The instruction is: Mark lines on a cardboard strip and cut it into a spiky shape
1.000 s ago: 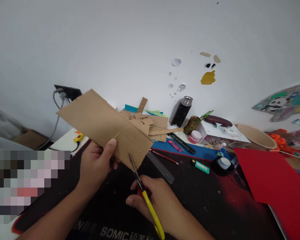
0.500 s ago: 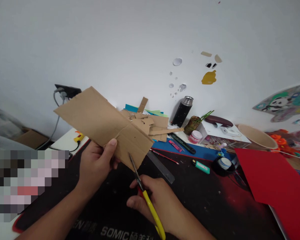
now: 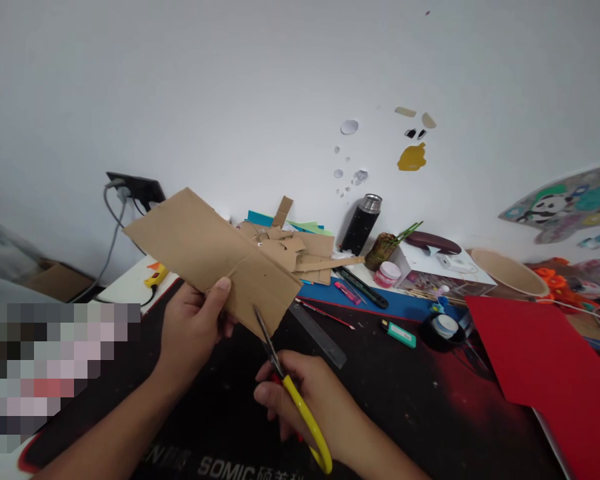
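Observation:
My left hand (image 3: pixel 195 320) pinches a brown piece of cardboard (image 3: pixel 195 233) by its near edge, thumb on top and fingers beneath. The cardboard is held up over the dark desk mat, tilted, with a crease near my thumb. My right hand (image 3: pixel 305 393) grips a pair of scissors (image 3: pixel 300 417) with yellow and red handles. One scissor blade lies over the near right edge of the cardboard, pointing away from me; the other blade is hidden beneath it. The blades look nearly closed on the cardboard.
Cardboard scraps (image 3: pixel 285 247) are heaped by the wall beside a black thermos (image 3: pixel 363 223). On the mat (image 3: pixel 380 400) lie a clear ruler (image 3: pixel 320 337), a red pencil (image 3: pixel 325 313) and a teal utility knife (image 3: pixel 399 333). Red card (image 3: pixel 545 360) covers the right side.
The far left corner of the cardboard has dipped slightly. The scissors stay at the same edge, their handles a little further apart. The view has shifted slightly.

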### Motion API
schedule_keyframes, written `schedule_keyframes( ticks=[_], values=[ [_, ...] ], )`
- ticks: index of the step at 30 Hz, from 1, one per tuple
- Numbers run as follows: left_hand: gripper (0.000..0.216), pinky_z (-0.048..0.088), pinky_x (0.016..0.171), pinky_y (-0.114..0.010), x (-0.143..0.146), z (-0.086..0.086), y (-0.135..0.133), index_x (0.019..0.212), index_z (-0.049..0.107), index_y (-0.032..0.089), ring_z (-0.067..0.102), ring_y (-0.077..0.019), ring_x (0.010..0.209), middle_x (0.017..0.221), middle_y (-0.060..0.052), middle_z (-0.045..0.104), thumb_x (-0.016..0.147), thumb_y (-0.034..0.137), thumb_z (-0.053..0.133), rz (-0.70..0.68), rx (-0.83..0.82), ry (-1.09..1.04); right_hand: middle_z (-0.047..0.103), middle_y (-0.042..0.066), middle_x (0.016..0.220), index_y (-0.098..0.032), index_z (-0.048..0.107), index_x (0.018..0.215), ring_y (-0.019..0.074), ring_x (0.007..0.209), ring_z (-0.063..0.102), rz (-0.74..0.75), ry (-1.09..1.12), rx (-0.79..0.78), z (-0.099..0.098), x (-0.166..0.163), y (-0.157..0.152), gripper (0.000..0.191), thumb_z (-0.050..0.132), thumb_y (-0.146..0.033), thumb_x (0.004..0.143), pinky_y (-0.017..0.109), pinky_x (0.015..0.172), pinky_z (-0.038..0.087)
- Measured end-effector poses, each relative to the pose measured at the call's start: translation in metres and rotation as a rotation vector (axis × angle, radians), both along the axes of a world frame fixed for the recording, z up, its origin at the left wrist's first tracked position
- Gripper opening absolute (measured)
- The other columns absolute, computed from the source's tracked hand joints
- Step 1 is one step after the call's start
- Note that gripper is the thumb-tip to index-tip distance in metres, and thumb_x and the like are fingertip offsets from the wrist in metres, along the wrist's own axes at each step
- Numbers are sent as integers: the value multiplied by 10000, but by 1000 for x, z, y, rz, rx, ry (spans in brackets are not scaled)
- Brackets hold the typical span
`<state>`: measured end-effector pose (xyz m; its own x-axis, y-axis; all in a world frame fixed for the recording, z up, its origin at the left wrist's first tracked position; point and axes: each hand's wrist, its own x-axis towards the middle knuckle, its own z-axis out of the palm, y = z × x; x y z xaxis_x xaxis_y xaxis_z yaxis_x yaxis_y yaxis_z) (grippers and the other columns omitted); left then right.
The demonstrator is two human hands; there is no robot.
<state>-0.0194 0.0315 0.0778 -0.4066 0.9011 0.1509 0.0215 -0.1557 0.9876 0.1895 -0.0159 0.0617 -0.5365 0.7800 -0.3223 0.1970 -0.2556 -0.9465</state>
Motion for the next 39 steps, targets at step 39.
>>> schedule_keyframes(
  ticks=[39],
  values=[
    [365,394,333,-238,8,5,-4,695,562,257,527,-151,330,450,35,581,970,444,714,3,2,130,581,-36,673,-192,692,949,110,536,507,-73,-120,316,-9,0,1,393,699,-578,1023,229,515,350]
  ],
)
